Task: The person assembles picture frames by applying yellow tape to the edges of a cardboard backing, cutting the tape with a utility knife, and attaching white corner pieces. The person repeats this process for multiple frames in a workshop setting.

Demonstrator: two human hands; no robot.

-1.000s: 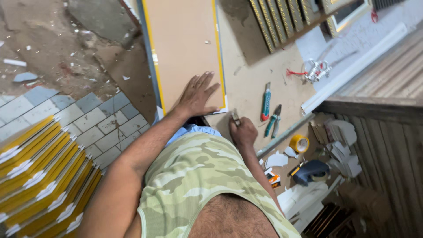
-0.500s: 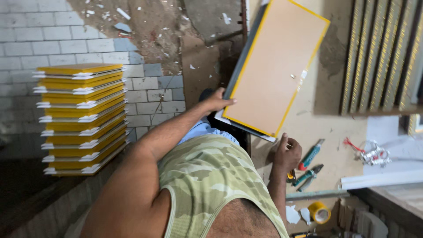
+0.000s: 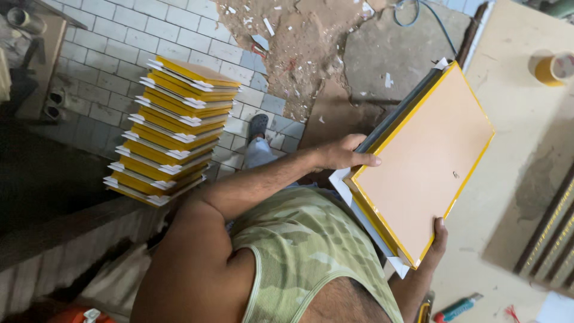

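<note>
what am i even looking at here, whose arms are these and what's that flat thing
This is one picture from a camera worn on a person's head, looking down their own body, so the arms are the wearer's. There is no machine. Both bare hands hold a flat yellow-edged frame with a tan backing, lifted off the workbench: the left hand grips one edge, the right hand supports a lower corner. On the tiled floor to the person's left stands a stack of similar yellow frames. On the bench lie a tape roll and a cutter.
</note>
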